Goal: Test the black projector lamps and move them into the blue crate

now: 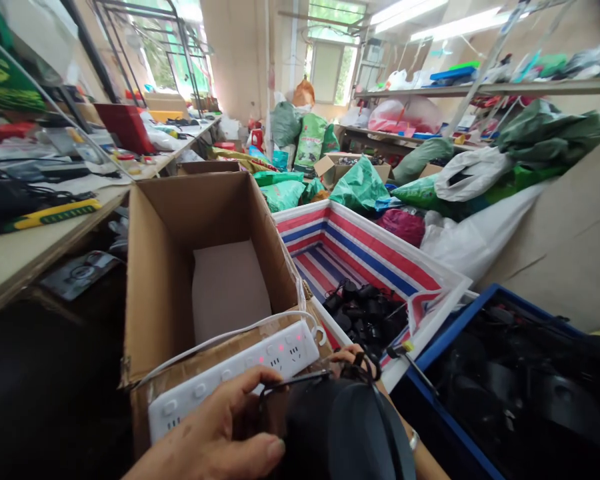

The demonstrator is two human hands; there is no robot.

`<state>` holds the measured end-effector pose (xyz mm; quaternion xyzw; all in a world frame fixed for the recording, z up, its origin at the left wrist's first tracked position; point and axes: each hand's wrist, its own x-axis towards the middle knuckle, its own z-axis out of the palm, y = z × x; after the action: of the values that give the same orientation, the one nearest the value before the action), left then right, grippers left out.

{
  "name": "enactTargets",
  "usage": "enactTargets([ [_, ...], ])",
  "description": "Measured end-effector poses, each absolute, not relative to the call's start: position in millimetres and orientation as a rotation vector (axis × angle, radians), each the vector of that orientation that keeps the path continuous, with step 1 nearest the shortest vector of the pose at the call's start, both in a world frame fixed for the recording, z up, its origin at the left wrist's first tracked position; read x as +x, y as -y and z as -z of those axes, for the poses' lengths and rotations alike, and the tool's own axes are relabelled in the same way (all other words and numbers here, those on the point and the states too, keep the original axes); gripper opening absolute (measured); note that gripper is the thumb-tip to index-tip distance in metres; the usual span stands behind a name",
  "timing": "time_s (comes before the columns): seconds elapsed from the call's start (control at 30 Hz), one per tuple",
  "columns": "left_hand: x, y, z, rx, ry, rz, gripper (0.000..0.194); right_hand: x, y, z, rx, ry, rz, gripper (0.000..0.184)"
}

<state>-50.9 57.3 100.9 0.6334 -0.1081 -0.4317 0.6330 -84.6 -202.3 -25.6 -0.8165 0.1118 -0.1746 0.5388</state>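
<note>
A black rounded device (pixel 350 427) with a smooth, curved casing fills the bottom middle of the head view; its exact kind does not show. My left hand (pixel 225 427) grips its left side, thumb below and index finger along the top edge. Behind its far edge, my right hand (pixel 356 355) has its fingers curled, partly hidden by the device and a loop of black cord (pixel 375 393). A white power strip (pixel 235 373) with lit red lights lies just beyond my left hand, on a cardboard flap.
An open cardboard box (pixel 160 267) stands ahead. Right of it, a striped bag (pixel 380 247) holds black corded devices (pixel 365 317). A blue crate (pixel 453 357) with black parts is at the right. A cluttered workbench (pixel 80 227) runs along the left.
</note>
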Motion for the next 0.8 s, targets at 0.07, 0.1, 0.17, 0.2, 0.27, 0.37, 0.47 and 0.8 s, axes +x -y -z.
enactTargets([
  [0.07, -49, -68, -105, 1.441, 0.22, 0.927, 0.047, -78, 210, 27, -1.98, -0.297, 0.427, 0.017],
  [0.1, -47, -73, -108, 1.451, 0.197, 0.872, 0.047, -76, 214, 26, -1.992, -0.313, 0.433, 0.018],
  [0.17, -41, -84, -111, 1.486, 0.133, 0.715, 0.048, -72, 219, 21, -1.989, -0.36, 0.438, 0.022],
  [0.2, -37, -89, -113, 1.502, 0.092, 0.624, 0.049, -71, 219, 16, -1.981, -0.38, 0.425, 0.026],
  [0.27, -27, -98, -112, 1.518, 0.009, 0.449, 0.051, -69, 214, 6, -1.914, -0.407, 0.385, 0.033],
  [0.37, -11, -106, -104, 1.475, -0.083, 0.261, 0.055, -64, 192, -5, -1.734, -0.4, 0.338, 0.036],
  [0.47, 1, -109, -90, 1.366, -0.146, 0.16, 0.059, -58, 167, -4, -1.675, -0.351, 0.288, 0.036],
  [0.8, 8, -103, -54, 1.164, -0.183, 0.118, 0.053, -58, 140, 18, -2.199, -0.175, 0.438, 0.027],
])
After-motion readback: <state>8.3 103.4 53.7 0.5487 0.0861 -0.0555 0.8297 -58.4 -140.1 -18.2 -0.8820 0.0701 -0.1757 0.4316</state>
